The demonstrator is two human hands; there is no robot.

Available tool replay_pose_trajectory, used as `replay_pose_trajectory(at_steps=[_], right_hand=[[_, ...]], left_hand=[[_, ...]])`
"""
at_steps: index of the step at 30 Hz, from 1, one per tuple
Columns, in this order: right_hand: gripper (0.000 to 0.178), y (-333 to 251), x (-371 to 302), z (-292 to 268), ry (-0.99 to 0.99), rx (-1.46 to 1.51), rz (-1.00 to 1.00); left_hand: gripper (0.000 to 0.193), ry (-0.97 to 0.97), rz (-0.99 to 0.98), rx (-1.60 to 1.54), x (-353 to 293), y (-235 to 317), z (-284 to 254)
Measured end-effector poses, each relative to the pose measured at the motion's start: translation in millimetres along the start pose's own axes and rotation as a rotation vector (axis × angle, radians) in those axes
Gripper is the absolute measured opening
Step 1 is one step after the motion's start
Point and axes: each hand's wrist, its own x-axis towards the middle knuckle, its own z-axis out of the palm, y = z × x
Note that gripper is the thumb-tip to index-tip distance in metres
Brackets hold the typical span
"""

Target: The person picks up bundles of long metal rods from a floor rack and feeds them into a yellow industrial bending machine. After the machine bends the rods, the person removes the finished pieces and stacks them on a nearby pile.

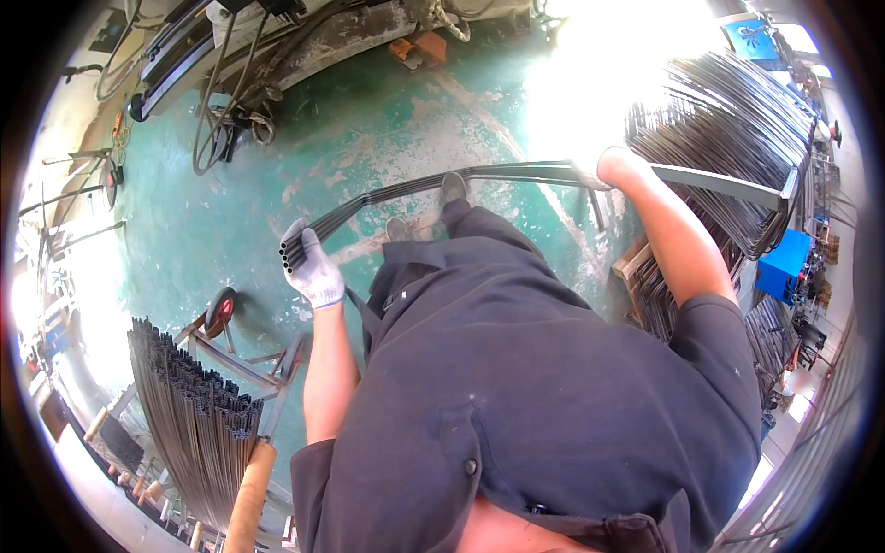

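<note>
A small bundle of dark bent metal tubes (406, 192) spans in front of my body from one hand to the other. My left hand (313, 275), in a whitish work glove, is closed round the bundle's left part, where several round open tube ends show. At the other side my right hand (601, 173), gloved too and washed out by glare, grips the bundle; its fingers are hard to make out. Near that hand a bent section of tube points down toward the floor.
Many bent tubes hang on a metal rack (728, 181) at right, beside a blue box (784, 265). At lower left, a dense stack of tubes (198, 405) stands by a wheeled metal frame (241, 365). Machinery with cables (323, 57) lines the far side of the worn green floor (369, 120).
</note>
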Motion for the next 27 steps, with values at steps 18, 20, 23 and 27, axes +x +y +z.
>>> replay_pose_trajectory(at_steps=[18, 20, 23, 27], right_hand=[[0.092, 12, -108, 46, 0.242, 1.541, 0.107], [0.103, -26, -112, 44, 0.347, 1.543, 0.190], [0.085, -40, -63, 125, 0.645, 1.586, 0.149], [0.050, -51, -37, 116, 0.792, 1.471, 0.414]], left_hand=[[0.016, 0.042, -0.066, 0.099, -11, -2, -5], [0.017, 0.074, -0.028, 0.057, -10, -15, -5], [0.017, 0.027, -0.020, 0.034, -4, -6, -2], [0.018, 0.000, -0.022, 0.022, 3, -6, -3]])
